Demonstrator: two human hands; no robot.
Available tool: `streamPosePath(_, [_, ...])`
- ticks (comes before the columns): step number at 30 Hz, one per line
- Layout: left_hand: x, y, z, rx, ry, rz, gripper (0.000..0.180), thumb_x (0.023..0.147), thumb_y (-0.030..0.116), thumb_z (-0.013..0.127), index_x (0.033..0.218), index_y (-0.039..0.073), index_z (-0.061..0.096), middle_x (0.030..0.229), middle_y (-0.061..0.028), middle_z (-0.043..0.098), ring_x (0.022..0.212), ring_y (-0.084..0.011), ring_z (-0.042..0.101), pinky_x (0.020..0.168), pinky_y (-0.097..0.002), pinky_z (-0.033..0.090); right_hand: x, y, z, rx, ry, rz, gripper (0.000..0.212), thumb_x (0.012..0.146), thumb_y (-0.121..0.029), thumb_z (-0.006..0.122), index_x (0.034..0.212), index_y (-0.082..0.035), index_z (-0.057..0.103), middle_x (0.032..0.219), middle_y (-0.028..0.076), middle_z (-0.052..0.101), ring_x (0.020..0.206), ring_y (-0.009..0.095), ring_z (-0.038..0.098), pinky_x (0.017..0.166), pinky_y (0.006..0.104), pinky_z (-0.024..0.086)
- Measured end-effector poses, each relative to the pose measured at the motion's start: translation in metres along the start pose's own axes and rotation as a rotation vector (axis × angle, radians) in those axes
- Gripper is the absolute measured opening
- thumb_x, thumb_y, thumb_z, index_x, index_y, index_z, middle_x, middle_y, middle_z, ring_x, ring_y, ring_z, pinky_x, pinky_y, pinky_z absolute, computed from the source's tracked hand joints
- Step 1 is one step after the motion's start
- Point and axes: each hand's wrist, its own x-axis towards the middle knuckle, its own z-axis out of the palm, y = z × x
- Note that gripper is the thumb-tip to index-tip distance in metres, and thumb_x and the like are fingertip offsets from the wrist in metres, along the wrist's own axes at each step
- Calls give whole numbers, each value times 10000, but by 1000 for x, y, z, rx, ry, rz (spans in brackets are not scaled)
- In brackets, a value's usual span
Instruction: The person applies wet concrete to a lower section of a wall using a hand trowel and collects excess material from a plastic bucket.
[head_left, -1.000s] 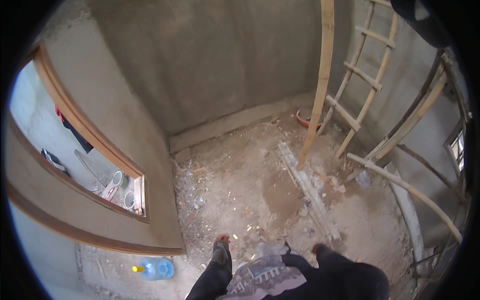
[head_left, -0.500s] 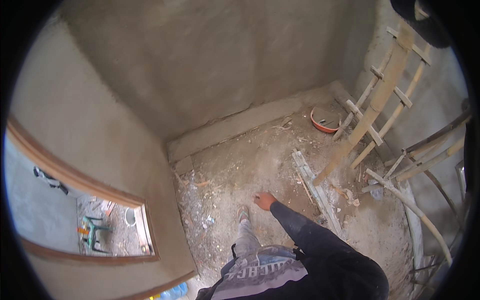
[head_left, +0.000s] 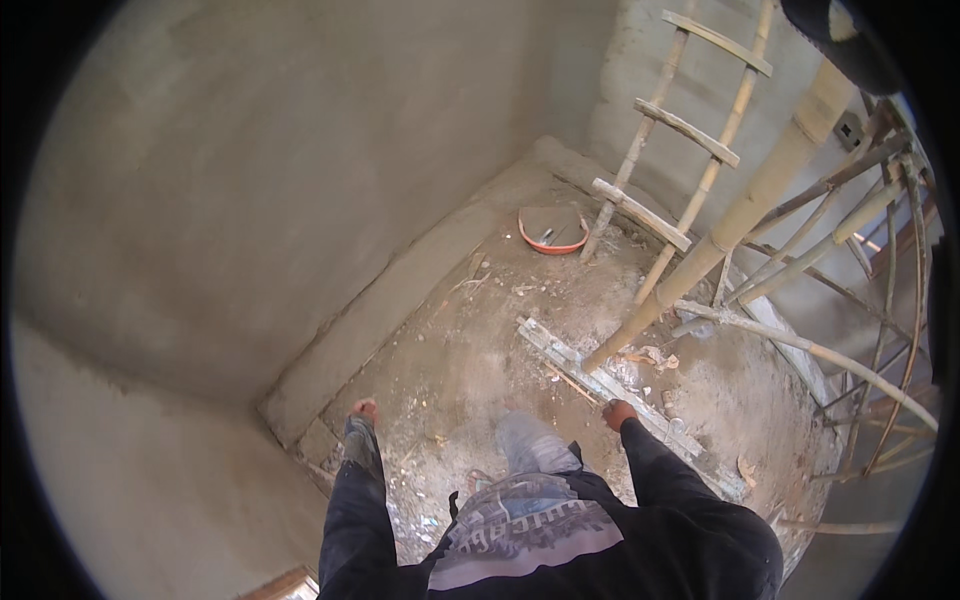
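Note:
Both my arms, in dark sleeves, hang forward over the floor. My left hand (head_left: 364, 410) is low near the left wall's base; its fingers are too small and blurred to read, and no object shows in it. On the other side my right hand (head_left: 619, 413) is curled closed with nothing visible in it. In the picture it lies beside a long pale, mortar-stained plank (head_left: 570, 355) on the floor; I cannot tell that they touch. A thick bamboo pole (head_left: 715, 240) slants up to the right, its foot by the plank.
An orange basin (head_left: 556, 249) with a tool in it sits near the far corner. Beside it a bamboo ladder (head_left: 690, 130) leans on the wall. Bamboo scaffolding (head_left: 800, 265) fills the right side. Debris litters the dirt floor (head_left: 450, 350); a plastered wall (head_left: 250, 180) rises ahead and left.
My view has turned right, so the window opening has mostly left the picture and more scaffolding shows. My left hand has come into view. My right hand now appears nearer the plank.

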Motion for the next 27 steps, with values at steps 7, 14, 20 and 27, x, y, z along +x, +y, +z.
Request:
streamPosePath(7, [131, 46, 95, -850, -710, 132, 380, 961, 370, 487, 1222, 121, 607, 1257, -53, 593, 1116, -251, 563, 957, -490, 412, 133, -66, 75, -362, -424, -324, 250, 903, -276, 552, 986, -151, 751, 1090, 65, 722, 1053, 286, 671, 876, 446, 539])
streamPosePath(14, [96, 87, 76, 709, -665, 450, 282, 920, 337, 549, 1010, 104, 681, 910, -110, 696, 748, -300, 650, 669, -441, 522, 334, -127, -101, 92, -83, -189, 359, 902, -327, 509, 1045, -62, 704, 1042, 178, 704, 976, 354, 682, 833, 509, 531])
streamPosePath(20, [191, 182, 77, 786, -796, 166, 157, 926, 263, 588, 992, 149, 673, 818, -59, 659, 729, -263, 632, 613, -388, 505, 459, -139, -336, 463, 149, 188, 454, 883, -394, 569, 1033, 15, 695, 1068, 279, 668, 1033, 418, 640, 913, 494, 496])
streamPosePath(27, [447, 255, 219, -459, -453, -662, 237, 936, 299, 540, 1055, 124, 645, 1015, -84, 690, 828, -301, 633, 668, -425, 493, 541, -129, -355, 515, 262, 233, 418, 887, -371, 559, 1017, 2, 694, 1066, 262, 673, 1029, 421, 635, 891, 492, 509])
